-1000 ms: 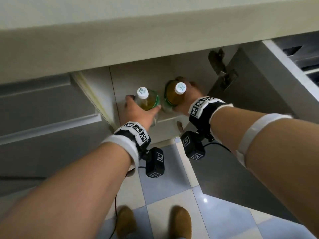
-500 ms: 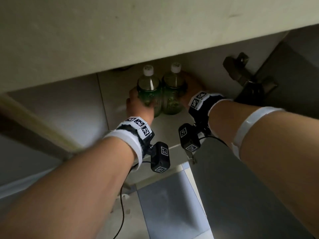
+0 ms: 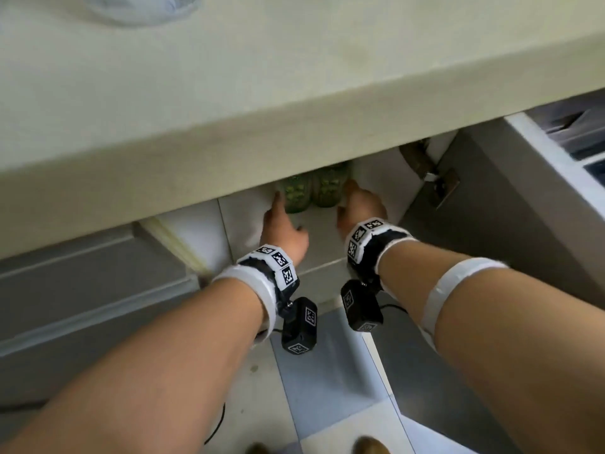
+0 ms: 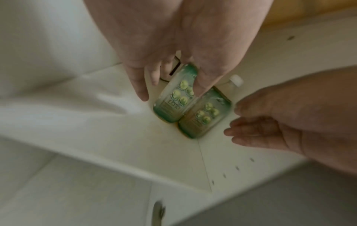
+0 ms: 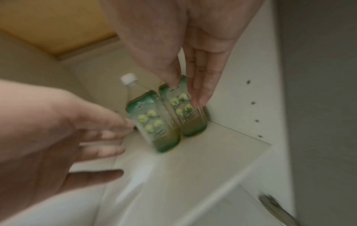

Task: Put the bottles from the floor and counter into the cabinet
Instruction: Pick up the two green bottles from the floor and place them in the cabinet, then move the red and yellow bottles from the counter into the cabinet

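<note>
Two bottles with green labels stand upright side by side on the white cabinet floor [image 3: 320,244], deep under the counter. The left bottle [image 3: 296,194] [image 4: 173,100] [image 5: 154,126] and the right bottle [image 3: 327,190] [image 4: 204,120] [image 5: 185,113] touch each other. In the head view the counter edge hides their tops. My left hand [image 3: 288,214] [image 4: 172,94] is open just left of the left bottle, fingers straight. Beside the right bottle, my right hand [image 3: 347,199] [image 5: 188,93] is open, with straight fingers alongside the label. Neither hand holds anything.
The pale counter [image 3: 294,93] overhangs the cabinet opening. The grey cabinet door [image 3: 491,240] stands open on the right, on its hinge [image 3: 435,181]. A closed grey door [image 3: 82,283] is on the left. Checkered floor tiles [image 3: 327,371] lie below my arms.
Both hands gripped the bottles half a second ago; they have let go and drawn back slightly. The bottles stay standing in the cabinet. The head view has lifted, hiding the caps.
</note>
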The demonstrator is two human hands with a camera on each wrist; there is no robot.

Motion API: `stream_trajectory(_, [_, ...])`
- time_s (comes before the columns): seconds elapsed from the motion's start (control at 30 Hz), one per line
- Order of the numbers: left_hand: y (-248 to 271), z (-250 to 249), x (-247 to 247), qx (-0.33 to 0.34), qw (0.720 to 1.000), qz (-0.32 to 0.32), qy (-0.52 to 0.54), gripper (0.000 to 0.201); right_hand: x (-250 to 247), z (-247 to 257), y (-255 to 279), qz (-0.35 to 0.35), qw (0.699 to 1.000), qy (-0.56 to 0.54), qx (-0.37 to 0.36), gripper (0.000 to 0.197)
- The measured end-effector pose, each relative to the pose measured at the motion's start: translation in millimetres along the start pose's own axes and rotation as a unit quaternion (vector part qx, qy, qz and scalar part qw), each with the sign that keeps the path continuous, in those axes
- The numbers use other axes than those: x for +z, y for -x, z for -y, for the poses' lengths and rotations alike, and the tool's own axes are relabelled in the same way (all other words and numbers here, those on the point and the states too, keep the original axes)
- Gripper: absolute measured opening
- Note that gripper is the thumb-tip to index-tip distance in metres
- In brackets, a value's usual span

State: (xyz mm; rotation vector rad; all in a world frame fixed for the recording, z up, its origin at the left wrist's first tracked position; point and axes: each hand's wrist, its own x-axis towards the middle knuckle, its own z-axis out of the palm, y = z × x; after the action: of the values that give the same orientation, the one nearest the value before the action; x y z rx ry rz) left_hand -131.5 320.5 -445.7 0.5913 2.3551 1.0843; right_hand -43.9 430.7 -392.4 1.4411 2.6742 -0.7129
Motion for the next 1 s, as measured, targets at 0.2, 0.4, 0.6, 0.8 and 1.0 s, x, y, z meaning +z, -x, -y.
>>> stream_trajectory(0.2, [131.9, -56.3, -77.9, -0.019, 0.989, 0.123, -0.083, 0.029, -90.9, 26.9, 132.9, 0.121, 0.991, 0.061, -0.001, 0.026])
stream_trajectory(0.4, [214.7, -171.4, -172.9, 0.01, 0.983, 0.156, -0.096, 0.023, -229.3, 65.3, 206.5, 0.108, 0.993, 0.009, -0.044, 0.024])
stream_trajectory(0.6, [242.3, -292.7, -226.7, 0.055, 0.994, 0.078, -0.044, 0.024, -356.9, 63.1, 220.2, 0.0, 0.997, -0.05, -0.061, 0.025])
stream_trajectory(0.8, [209.4, -359.3, -210.1, 0.073, 0.996, 0.058, 0.002, 0.083, -420.2, 24.8, 175.5, -0.047, 0.994, -0.097, 0.03, 0.044])
stream_trajectory(1.0, [130.2, -389.4, -169.7, 0.096, 0.994, 0.057, 0.015, 0.127, -428.6, -4.1, 104.2, -0.105, 0.96, -0.185, 0.181, 0.084])
